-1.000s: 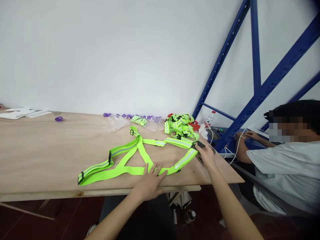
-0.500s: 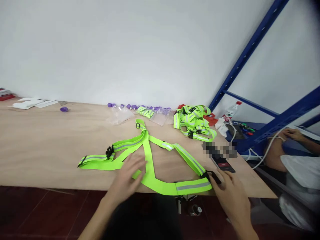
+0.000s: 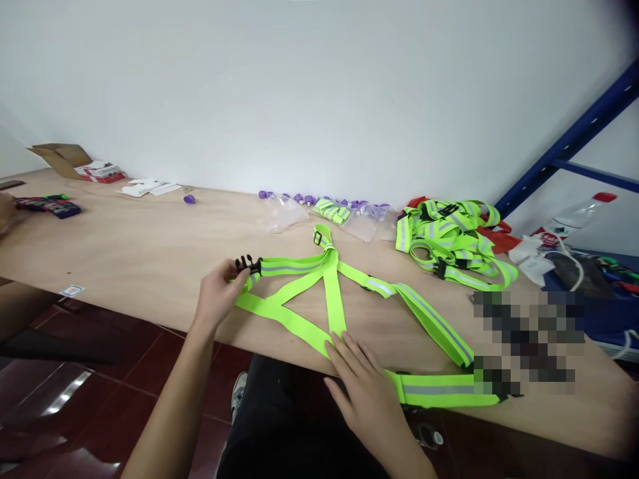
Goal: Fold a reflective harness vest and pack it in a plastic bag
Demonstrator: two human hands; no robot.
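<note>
Well, two hands, one green harness

The one harness (image 3: 335,303) lies loosely spread on the one table (image 3: 164,266), from eight o'clock round to four, its near edge along the table's rim. At eight, the left hand (image 3: 215,293) has thumb and fingers closed on one black buckle (image 3: 248,265). At five, the right hand (image 3: 372,399) is flat and unclenched, fingertips on a green strap, thumb held away. The two hands are well apart.

At three o'clock sits one tangled pile of green straps (image 3: 449,243), and farther out one bottle (image 3: 569,219) with a red cap. Around twelve are one packet of folded green straps (image 3: 332,211), clear plastic bags (image 3: 284,213) and a row of purple pieces (image 3: 308,199), too crowded to count. Between nine and ten are one lone purple piece (image 3: 189,199), some white papers (image 3: 150,187) and one open cardboard box (image 3: 62,158). At nine, one other person's hand (image 3: 4,213) is near a dark bundle (image 3: 54,205).
</note>
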